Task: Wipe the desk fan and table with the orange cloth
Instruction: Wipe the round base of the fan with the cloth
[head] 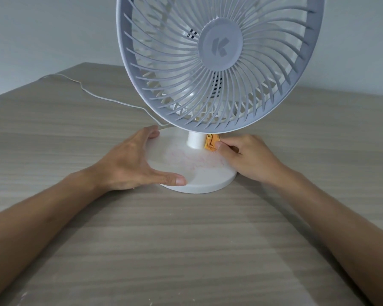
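A white desk fan [221, 62] stands on the wooden table [186, 239], its round grille tilted toward me above a short neck. Its flat round base [199, 173] carries faint pink smears. My left hand [133, 160] grips the base's left rim, fingers spread along the edge and thumb at the front. My right hand [250, 157] holds a bunched orange cloth [211, 143] pressed on the base just right of the neck. Most of the cloth is hidden under my fingers.
A thin white power cord [93, 93] runs from the fan's back left across the table toward the far left edge. A plain pale wall [42, 29] rises behind the table. Small light crumbs [24, 294] lie at the near left corner.
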`<control>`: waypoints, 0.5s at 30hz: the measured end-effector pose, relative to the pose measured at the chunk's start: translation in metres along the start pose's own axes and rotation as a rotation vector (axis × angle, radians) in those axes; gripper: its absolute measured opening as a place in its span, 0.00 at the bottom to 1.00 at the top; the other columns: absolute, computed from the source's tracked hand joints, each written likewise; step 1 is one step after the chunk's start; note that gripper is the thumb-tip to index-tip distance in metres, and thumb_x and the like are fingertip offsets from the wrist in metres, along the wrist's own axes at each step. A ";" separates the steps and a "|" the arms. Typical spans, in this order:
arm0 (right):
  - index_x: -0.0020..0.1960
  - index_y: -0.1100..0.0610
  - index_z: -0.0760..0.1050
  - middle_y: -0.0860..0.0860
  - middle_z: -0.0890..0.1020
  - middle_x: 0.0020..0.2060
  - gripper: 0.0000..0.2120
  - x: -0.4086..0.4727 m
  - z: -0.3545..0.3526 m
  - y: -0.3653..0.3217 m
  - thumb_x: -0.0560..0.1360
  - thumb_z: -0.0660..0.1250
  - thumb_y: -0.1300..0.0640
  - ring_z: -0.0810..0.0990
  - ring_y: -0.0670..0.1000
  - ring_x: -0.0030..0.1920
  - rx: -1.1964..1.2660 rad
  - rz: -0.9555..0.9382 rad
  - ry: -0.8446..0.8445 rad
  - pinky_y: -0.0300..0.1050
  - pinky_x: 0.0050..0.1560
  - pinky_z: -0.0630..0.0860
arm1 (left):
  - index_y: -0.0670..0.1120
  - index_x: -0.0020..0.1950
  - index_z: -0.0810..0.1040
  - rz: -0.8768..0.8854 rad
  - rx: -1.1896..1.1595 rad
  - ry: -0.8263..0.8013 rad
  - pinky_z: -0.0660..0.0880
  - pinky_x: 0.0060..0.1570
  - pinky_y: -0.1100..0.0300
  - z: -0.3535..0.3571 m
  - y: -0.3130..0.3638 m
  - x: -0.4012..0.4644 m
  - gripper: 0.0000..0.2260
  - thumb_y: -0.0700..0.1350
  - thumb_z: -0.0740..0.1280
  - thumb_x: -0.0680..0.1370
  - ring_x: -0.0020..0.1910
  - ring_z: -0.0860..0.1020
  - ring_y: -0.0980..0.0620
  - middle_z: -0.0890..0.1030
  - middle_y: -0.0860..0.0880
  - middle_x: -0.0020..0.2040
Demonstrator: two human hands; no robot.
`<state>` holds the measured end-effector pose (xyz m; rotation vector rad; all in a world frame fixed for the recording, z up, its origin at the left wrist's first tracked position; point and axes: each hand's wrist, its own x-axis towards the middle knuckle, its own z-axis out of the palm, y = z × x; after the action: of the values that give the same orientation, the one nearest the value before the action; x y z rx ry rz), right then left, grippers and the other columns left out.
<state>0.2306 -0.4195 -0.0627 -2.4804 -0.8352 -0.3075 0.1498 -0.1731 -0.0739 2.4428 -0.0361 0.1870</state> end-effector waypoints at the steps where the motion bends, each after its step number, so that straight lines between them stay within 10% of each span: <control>1: 0.41 0.64 0.76 0.47 0.75 0.25 0.16 -0.003 -0.001 -0.002 0.81 0.59 0.56 0.70 0.48 0.31 -0.005 -0.015 -0.001 0.32 0.32 0.64 | 0.56 0.76 0.57 -0.002 -0.002 -0.002 0.62 0.71 0.60 0.000 0.000 0.000 0.65 0.78 0.71 0.43 0.71 0.65 0.60 0.66 0.61 0.73; 5: 0.50 0.55 0.80 0.26 0.75 0.32 0.10 -0.029 -0.005 -0.019 0.81 0.60 0.58 0.71 0.38 0.31 -0.043 -0.175 0.005 0.23 0.38 0.65 | 0.57 0.76 0.56 -0.002 0.013 -0.012 0.62 0.70 0.61 -0.001 0.001 -0.001 0.64 0.77 0.71 0.44 0.71 0.65 0.60 0.65 0.62 0.73; 9: 0.59 0.54 0.81 0.33 0.81 0.55 0.11 -0.046 -0.007 -0.023 0.81 0.61 0.59 0.72 0.23 0.44 0.026 -0.265 -0.026 0.19 0.46 0.63 | 0.57 0.77 0.55 -0.017 -0.001 -0.035 0.62 0.69 0.61 -0.003 0.002 -0.002 0.64 0.76 0.72 0.44 0.71 0.65 0.60 0.64 0.62 0.73; 15: 0.42 0.58 0.78 0.28 0.73 0.27 0.11 -0.024 -0.010 -0.009 0.81 0.62 0.58 0.70 0.35 0.28 -0.055 -0.121 0.012 0.25 0.35 0.65 | 0.56 0.77 0.55 -0.039 -0.009 -0.065 0.63 0.66 0.62 -0.002 0.005 -0.001 0.62 0.71 0.76 0.48 0.67 0.67 0.59 0.66 0.61 0.72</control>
<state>0.2060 -0.4311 -0.0593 -2.4803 -0.9862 -0.3926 0.1480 -0.1759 -0.0689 2.4381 -0.0185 0.0900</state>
